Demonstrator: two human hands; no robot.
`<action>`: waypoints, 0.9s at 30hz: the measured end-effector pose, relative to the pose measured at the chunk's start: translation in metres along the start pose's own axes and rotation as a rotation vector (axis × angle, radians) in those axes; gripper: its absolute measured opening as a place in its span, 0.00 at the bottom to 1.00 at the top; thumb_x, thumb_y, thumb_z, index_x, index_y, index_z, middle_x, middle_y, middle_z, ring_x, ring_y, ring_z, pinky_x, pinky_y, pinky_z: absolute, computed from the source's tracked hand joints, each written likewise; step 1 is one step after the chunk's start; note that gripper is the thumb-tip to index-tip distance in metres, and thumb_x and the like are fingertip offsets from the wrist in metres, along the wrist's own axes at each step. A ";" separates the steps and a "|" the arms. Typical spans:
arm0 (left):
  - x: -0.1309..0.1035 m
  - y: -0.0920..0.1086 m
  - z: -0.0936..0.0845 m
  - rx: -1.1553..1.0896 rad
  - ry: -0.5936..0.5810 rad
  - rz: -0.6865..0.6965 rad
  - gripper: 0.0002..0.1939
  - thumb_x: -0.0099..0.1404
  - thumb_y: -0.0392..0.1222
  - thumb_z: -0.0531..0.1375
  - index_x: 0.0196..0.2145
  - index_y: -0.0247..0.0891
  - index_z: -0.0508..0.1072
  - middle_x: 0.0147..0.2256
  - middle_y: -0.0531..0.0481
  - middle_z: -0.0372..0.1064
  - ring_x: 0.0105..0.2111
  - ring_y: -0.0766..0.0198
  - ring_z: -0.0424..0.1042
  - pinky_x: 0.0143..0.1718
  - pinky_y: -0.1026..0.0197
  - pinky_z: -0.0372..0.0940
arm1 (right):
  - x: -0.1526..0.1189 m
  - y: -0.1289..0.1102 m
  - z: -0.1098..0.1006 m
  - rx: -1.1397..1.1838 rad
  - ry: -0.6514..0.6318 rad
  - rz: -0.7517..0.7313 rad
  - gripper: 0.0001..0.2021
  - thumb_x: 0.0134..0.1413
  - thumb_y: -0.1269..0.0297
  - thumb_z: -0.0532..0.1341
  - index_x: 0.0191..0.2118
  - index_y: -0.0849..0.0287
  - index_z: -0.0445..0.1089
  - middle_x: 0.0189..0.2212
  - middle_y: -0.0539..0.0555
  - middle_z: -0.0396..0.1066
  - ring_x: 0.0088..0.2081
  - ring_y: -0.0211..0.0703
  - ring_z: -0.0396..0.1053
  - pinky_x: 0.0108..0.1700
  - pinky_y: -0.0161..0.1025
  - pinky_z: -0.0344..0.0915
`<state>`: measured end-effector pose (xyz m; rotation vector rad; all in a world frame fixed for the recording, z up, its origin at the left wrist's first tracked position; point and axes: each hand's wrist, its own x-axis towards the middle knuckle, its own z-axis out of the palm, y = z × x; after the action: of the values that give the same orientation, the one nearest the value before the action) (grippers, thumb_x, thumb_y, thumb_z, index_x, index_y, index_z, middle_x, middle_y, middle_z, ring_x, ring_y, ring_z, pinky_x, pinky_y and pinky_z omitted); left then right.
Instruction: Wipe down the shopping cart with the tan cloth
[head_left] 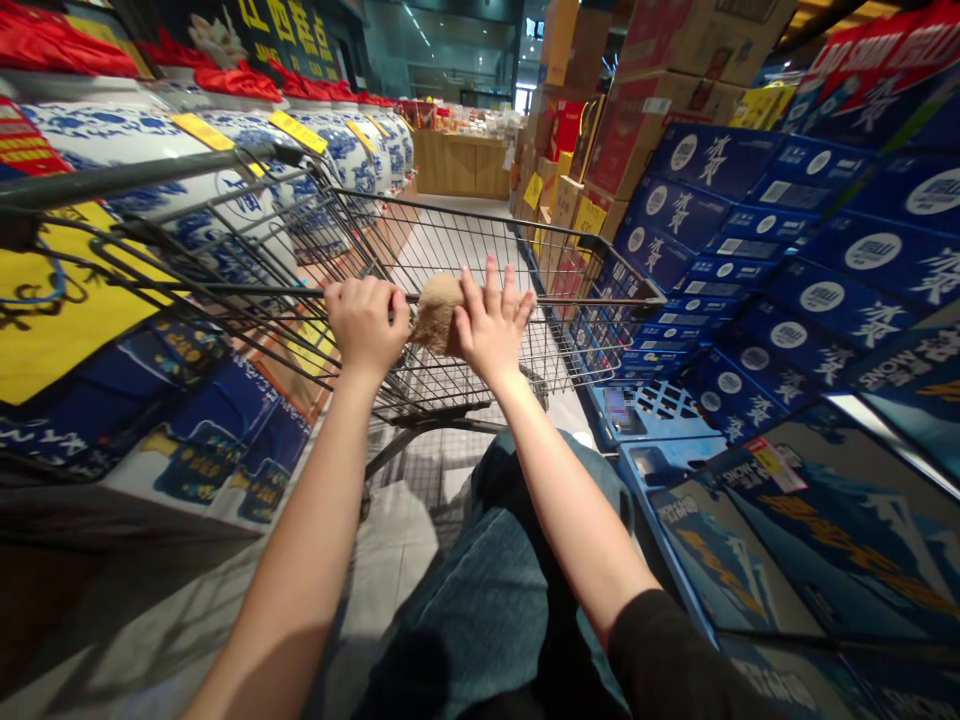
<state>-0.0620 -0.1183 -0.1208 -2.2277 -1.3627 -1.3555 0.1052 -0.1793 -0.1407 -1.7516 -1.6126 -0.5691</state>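
Observation:
A black wire shopping cart (480, 215) stands crosswise in front of me. My left hand (367, 325) is closed, its fingers wrapped over the cart's near rim. My right hand (493, 318) lies palm down with its fingers spread, touching that same rim. Between the two hands is a tan, rough-textured lump (437, 312), with my right thumb against its right side. What exactly it is I cannot make out, and the right hand covers part of it. The grey bar of the cart (135, 175) is at the left.
Blue-and-white porcelain jars (341, 145) with red cloth tops line the left side. Blue drink cartons (701, 160) are stacked on the right, near a blue plastic pallet (667, 405). A wooden counter (461, 165) stands at the aisle's far end.

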 end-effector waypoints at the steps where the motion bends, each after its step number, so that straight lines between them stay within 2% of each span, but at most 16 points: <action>1: 0.000 0.001 0.000 -0.009 -0.009 -0.007 0.12 0.71 0.47 0.52 0.35 0.41 0.72 0.39 0.41 0.73 0.49 0.44 0.69 0.58 0.37 0.53 | 0.001 0.002 0.001 0.002 0.038 0.060 0.28 0.73 0.53 0.45 0.74 0.50 0.54 0.76 0.60 0.46 0.76 0.59 0.39 0.72 0.72 0.31; 3: 0.000 0.001 -0.001 -0.025 -0.022 -0.018 0.12 0.71 0.46 0.52 0.36 0.41 0.72 0.39 0.41 0.73 0.50 0.43 0.69 0.59 0.37 0.52 | 0.002 0.002 0.002 0.008 0.067 0.111 0.29 0.72 0.52 0.46 0.74 0.52 0.54 0.75 0.63 0.46 0.76 0.61 0.39 0.71 0.75 0.32; 4: 0.000 0.002 -0.001 -0.032 -0.021 -0.019 0.12 0.71 0.46 0.52 0.36 0.41 0.73 0.39 0.41 0.74 0.50 0.43 0.69 0.59 0.36 0.52 | 0.001 0.000 0.001 0.009 0.049 0.091 0.29 0.72 0.52 0.46 0.74 0.51 0.53 0.76 0.63 0.45 0.76 0.62 0.39 0.70 0.76 0.31; 8: -0.001 0.001 0.000 -0.041 0.000 -0.011 0.13 0.71 0.46 0.51 0.36 0.41 0.73 0.40 0.41 0.74 0.51 0.43 0.68 0.60 0.36 0.52 | -0.007 -0.010 -0.005 0.003 -0.121 -0.160 0.28 0.72 0.50 0.47 0.74 0.42 0.52 0.76 0.53 0.44 0.77 0.60 0.37 0.71 0.75 0.28; 10: -0.001 0.001 0.000 -0.045 -0.002 -0.011 0.13 0.71 0.46 0.51 0.36 0.41 0.73 0.40 0.41 0.74 0.51 0.43 0.69 0.60 0.36 0.52 | -0.007 -0.008 -0.008 0.008 -0.158 -0.236 0.27 0.72 0.50 0.46 0.73 0.39 0.51 0.76 0.49 0.44 0.77 0.56 0.37 0.73 0.71 0.28; 11: -0.001 0.001 0.000 -0.052 -0.004 -0.012 0.13 0.71 0.46 0.51 0.36 0.41 0.73 0.40 0.40 0.74 0.51 0.43 0.69 0.59 0.36 0.52 | -0.006 -0.005 -0.008 0.011 -0.149 -0.224 0.27 0.72 0.51 0.46 0.73 0.40 0.51 0.76 0.49 0.45 0.77 0.55 0.37 0.73 0.70 0.29; 13: -0.001 0.001 0.000 -0.067 -0.005 -0.012 0.13 0.71 0.46 0.52 0.36 0.41 0.73 0.40 0.41 0.74 0.51 0.42 0.68 0.59 0.36 0.51 | -0.002 0.000 -0.007 0.016 -0.088 -0.112 0.27 0.73 0.54 0.45 0.73 0.44 0.53 0.76 0.52 0.46 0.77 0.55 0.38 0.74 0.69 0.30; 16: -0.001 0.001 0.002 -0.065 0.009 -0.005 0.12 0.71 0.46 0.52 0.36 0.41 0.73 0.39 0.41 0.74 0.50 0.43 0.68 0.59 0.36 0.52 | 0.000 0.000 -0.004 0.025 0.015 0.069 0.28 0.72 0.57 0.45 0.73 0.52 0.56 0.75 0.58 0.47 0.77 0.59 0.39 0.73 0.73 0.30; 18: -0.001 0.000 0.002 -0.049 0.022 -0.002 0.12 0.71 0.46 0.52 0.36 0.41 0.73 0.39 0.42 0.74 0.50 0.44 0.69 0.59 0.37 0.52 | -0.004 -0.008 -0.003 0.030 0.004 0.036 0.28 0.71 0.56 0.46 0.73 0.51 0.56 0.75 0.58 0.48 0.77 0.60 0.39 0.72 0.75 0.30; 21: -0.002 0.000 0.002 -0.034 0.018 -0.008 0.12 0.71 0.45 0.51 0.36 0.41 0.73 0.39 0.41 0.74 0.51 0.43 0.69 0.60 0.37 0.52 | -0.013 -0.020 -0.004 0.035 -0.082 -0.150 0.28 0.72 0.55 0.46 0.73 0.45 0.54 0.75 0.52 0.48 0.77 0.58 0.38 0.72 0.75 0.26; 23: -0.002 0.000 0.002 -0.037 0.008 -0.008 0.13 0.71 0.46 0.51 0.37 0.40 0.73 0.40 0.40 0.74 0.51 0.43 0.68 0.60 0.36 0.51 | -0.014 -0.022 -0.006 0.035 -0.108 -0.208 0.27 0.72 0.55 0.46 0.73 0.43 0.53 0.75 0.51 0.49 0.77 0.58 0.38 0.71 0.76 0.23; 27: -0.003 0.001 0.001 -0.032 0.016 0.010 0.13 0.71 0.47 0.51 0.36 0.41 0.73 0.39 0.41 0.74 0.50 0.43 0.69 0.59 0.37 0.52 | -0.008 -0.014 -0.011 -0.001 -0.066 -0.087 0.27 0.70 0.58 0.49 0.71 0.47 0.60 0.75 0.55 0.49 0.76 0.62 0.39 0.71 0.76 0.24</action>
<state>-0.0611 -0.1194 -0.1235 -2.2359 -1.3316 -1.3990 0.0921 -0.1928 -0.1359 -1.7230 -1.7414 -0.5583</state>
